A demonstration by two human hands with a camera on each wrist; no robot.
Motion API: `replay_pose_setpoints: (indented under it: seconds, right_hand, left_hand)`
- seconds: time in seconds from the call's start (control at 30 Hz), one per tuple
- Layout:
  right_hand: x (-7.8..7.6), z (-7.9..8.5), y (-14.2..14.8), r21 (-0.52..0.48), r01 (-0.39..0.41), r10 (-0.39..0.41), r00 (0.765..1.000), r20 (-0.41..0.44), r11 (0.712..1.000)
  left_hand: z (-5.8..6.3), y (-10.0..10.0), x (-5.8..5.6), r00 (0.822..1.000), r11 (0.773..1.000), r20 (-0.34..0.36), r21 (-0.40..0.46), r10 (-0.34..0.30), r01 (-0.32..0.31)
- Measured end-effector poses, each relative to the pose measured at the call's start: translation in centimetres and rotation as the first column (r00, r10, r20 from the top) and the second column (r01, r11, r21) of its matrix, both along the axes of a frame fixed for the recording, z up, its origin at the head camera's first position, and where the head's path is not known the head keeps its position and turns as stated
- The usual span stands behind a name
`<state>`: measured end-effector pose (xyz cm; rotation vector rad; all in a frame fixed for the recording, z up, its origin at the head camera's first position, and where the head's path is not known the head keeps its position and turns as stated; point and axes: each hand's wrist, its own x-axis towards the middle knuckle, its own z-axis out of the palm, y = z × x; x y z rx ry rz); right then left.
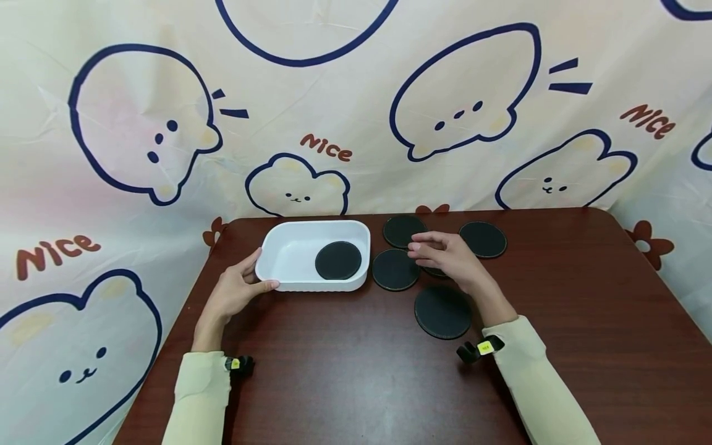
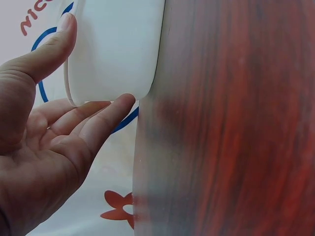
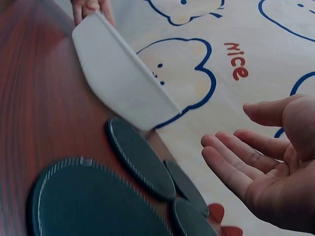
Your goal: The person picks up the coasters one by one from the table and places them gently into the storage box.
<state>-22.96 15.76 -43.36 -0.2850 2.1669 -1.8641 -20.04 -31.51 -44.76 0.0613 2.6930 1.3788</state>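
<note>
A white plastic tray (image 1: 295, 287) stands at the table's back left with one round black coaster (image 1: 338, 260) lying flat inside, toward its right end. My left hand (image 1: 233, 290) holds the tray by its left end, thumb at the near corner and fingers along the side; the left wrist view shows this hand (image 2: 59, 132) from close by. My right hand (image 1: 450, 256) hovers over several more coasters, its fingers extended and nothing in them. Beneath it, one coaster (image 1: 434, 272) is partly hidden. In the right wrist view, a coaster (image 3: 98, 201) has a stitched edge.
Right of the tray lie two coasters, a back one (image 1: 402, 230) and a nearer one (image 1: 395, 270). Another coaster (image 1: 483, 240) is at the back right, and one (image 1: 442, 312) sits closest to me. A patterned cloth (image 1: 367, 111) hangs behind the brown table (image 1: 345, 371).
</note>
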Motion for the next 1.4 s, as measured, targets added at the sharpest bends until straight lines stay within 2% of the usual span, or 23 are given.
replay_pose_setpoints:
  seconds: [0.3, 0.7, 1.07, 1.4]
  right_hand:
    - [1.3, -0.8, 3.1, 0.124, -0.037, 0.033, 0.999, 0.034, 0.992]
    - [4.0, -1.6, 6.1, 0.35, -0.029, 0.056, 0.996, -0.066, 0.936]
    - [5.0, -1.2, 7.7, 0.405, -0.067, 0.102, 0.993, -0.065, 0.912]
    - [5.5, -1.3, 7.5, 0.421, -0.108, 0.161, 0.983, -0.093, 0.901]
  left_hand:
    - [-0.1, 0.0, 0.0, 1.0, 1.0, -0.008, 0.006, 0.001, -0.001]
    - [0.0, 0.0, -0.1, 1.0, 1.0, -0.008, 0.0, -0.009, 0.009]
    - [-0.1, -0.1, -0.1, 1.0, 1.0, -0.003, 0.0, 0.008, -0.008]
    - [-0.1, -0.1, -0.1, 1.0, 1.0, -0.003, -0.009, 0.003, -0.003]
